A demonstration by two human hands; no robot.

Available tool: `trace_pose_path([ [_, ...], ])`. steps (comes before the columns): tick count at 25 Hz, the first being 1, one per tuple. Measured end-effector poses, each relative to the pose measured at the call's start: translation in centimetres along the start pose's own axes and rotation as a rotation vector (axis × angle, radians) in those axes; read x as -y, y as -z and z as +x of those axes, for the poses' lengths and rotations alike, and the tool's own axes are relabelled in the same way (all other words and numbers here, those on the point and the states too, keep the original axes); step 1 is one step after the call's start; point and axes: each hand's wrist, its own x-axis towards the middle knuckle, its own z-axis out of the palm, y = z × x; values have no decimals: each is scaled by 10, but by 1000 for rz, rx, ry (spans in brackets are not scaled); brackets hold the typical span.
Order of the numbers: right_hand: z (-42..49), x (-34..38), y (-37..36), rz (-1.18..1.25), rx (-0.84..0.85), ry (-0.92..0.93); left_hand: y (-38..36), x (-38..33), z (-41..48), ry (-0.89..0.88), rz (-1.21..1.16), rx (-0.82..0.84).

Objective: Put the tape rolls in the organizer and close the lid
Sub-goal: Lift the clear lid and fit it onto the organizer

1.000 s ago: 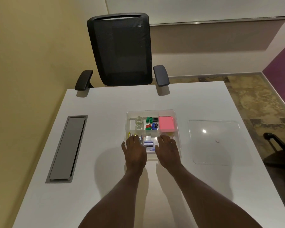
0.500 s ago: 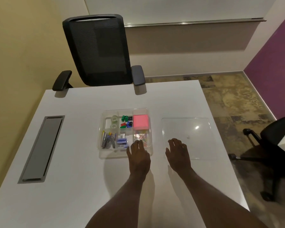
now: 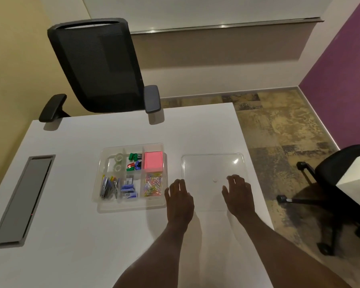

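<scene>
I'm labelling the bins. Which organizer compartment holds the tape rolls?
The far-left compartment of the organizer: two clear tape rolls lie there, beside the coloured clips.

A black mesh chair [image 3: 100, 65] is positioned behind the white table [image 3: 71, 235], upper left of frame. A purple wall [image 3: 345, 75] and mottled floor [image 3: 279, 125] are seen at right.

An open organizer [image 3: 131, 177] sits mid-surface [image 3: 75, 235], two tape rolls [image 3: 118, 162] in its far-left compartment, paper clips [image 3: 153, 185] in its near-right one. Its lid [image 3: 213, 169] lies flat just to the right, apart from it. The left hand [image 3: 180, 199] is at the lid's near-left corner, the right hand [image 3: 238, 195] over its near edge. An office chair [image 3: 100, 65] stands behind the surface; a cable hatch [image 3: 22, 200] lies far left.
</scene>
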Motion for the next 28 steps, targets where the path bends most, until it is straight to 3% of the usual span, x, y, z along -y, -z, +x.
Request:
trace_pose_path([
  [11,57,-52,-14,36,85,-107,-32,-14,64,162,6,173],
  [19,75,-61,-27,216,203,-481,-47,-10,86,351,-32,259],
  [24,77,-58,-33,314,215,-567,-51,-13,89,428,-156,244],
  [28,82,-53,-25,391,196,-650,-44,-17,91,538,-264,137],
])
